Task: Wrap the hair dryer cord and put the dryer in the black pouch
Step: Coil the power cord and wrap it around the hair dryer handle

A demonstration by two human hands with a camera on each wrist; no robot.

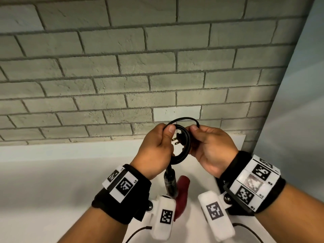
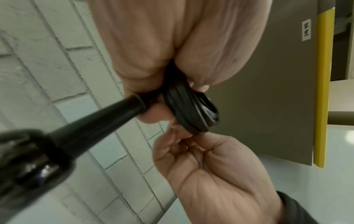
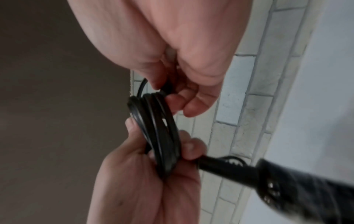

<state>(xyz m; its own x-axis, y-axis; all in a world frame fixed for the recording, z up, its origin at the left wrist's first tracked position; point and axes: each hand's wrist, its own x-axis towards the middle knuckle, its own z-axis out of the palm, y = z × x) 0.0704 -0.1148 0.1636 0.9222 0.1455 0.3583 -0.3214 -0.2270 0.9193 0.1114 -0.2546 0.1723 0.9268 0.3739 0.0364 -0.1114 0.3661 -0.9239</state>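
Both hands' fingers pinch the coiled cord [image 1: 182,146], left hand [image 1: 156,148] and right hand [image 1: 213,148].

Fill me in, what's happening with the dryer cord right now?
The person is coiling the black cord in front of a brick wall. The left hand grips the stacked loops, with the plug inside the ring. The right hand pinches the outermost loop at the top. The dryer's black handle hangs below the coil over a white counter. No pouch is in view.
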